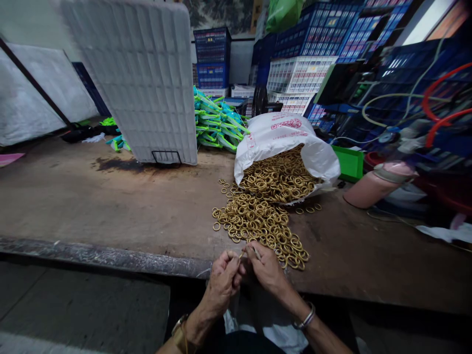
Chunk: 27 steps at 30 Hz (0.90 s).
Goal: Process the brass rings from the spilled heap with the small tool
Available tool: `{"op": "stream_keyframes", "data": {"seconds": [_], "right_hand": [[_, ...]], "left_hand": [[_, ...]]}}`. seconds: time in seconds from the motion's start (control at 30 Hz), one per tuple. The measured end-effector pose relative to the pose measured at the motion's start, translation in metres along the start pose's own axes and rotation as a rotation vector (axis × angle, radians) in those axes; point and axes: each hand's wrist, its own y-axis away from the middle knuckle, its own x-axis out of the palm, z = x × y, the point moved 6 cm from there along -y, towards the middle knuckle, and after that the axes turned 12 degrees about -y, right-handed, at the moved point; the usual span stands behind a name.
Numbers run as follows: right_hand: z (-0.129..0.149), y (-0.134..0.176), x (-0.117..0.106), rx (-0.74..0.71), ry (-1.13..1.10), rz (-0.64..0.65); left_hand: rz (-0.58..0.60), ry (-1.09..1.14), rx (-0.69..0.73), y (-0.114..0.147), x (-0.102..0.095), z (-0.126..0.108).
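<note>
Head view: both forearms come up from the bottom edge, wrists over the near edge of the bench, converging at centre. Left hand angles up and rightward, fingers curled in, thumb pressed toward the index finger. Right hand angles up and leftward, back of hand upward, fingers bent, tips close to the left's. Both hands nearly closed, pinching a small gold-coloured piece between them; exact shape too small to tell. Silver-coloured bangle on right wrist, band on left. Loose pile of brass-coloured rings lies just beyond the hands, spreading from the open mouth of a white woven sack lying on its side.
</note>
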Motion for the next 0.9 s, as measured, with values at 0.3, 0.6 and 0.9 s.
{"op": "stream_keyframes", "data": {"seconds": [0.3,0.6,0.9], "right_hand": [[0.008,0.012,0.011,-0.086,0.408,0.124],[0.008,0.010,0.012,-0.094,0.499,0.094],[-0.002,0.006,0.016,-0.046,0.634,0.117]], "left_hand": [[-0.043,-0.001,0.027,0.000,-0.001,-0.008],[-0.029,-0.078,0.101,-0.001,-0.005,-0.008],[-0.060,-0.196,0.189,0.004,-0.010,-0.002]]}}
